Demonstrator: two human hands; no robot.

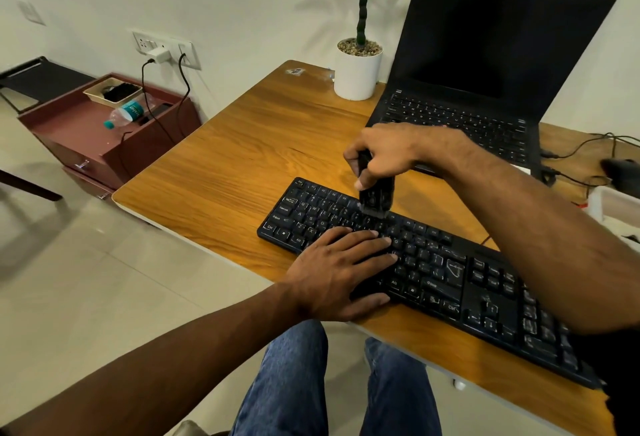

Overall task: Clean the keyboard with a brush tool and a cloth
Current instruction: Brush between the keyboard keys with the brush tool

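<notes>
Your desk (242, 145) of glossy grained wood, your keyboard (450, 276) of matt black plastic, laptop screen (495, 41) smooth and dark, floor (86, 280) of glossy tile

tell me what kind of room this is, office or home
Probably a home office or small work room, though I can't be sure. A wooden desk holds an open laptop, a black keyboard and a potted plant; a low maroon cabinet stands by wall sockets with chargers plugged in.

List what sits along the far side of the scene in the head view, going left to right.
Dark red cabinet with water bottle → wall socket panel → potted plant → open laptop → cables.
</notes>
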